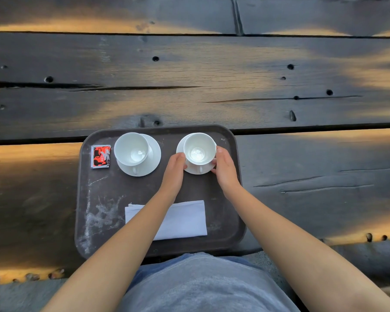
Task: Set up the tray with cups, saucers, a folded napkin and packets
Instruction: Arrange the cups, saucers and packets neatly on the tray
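Nearest is the person's grey jersey-knit shirt (pixel 203 287), and from either side of it two bare forearms reach forward over a dark brown rectangular tray (pixel 104 188) with rounded corners and a raised rim. Its matte surface is scuffed with whitish smears on the left side. The tray sits on the near edge of the table (pixel 189 86). On the tray's near half lies a white folded napkin (pixel 185 219), a flat cloth-like rectangle partly covered by the left forearm. Beyond it, the left hand (pixel 175 170) and right hand (pixel 224 167) flank the right saucer (pixel 196 171). Each grip has its fingers curled in at the rim on its own side, grasping that saucer. On it stands the right cup (pixel 198 148), glossy white, round and empty, its handle facing the person. To the left, apart from the hands, the left cup (pixel 132 148) stands slightly off-centre on the left saucer (pixel 154 154), handle also facing the person. In the tray's far left corner lies a square red-and-black printed packet (pixel 101 156) with white edges. Its lettering is too small to read. Past the tray the table stretches away in broad dark weathered planks with cracks, knot holes and amber patches of light.
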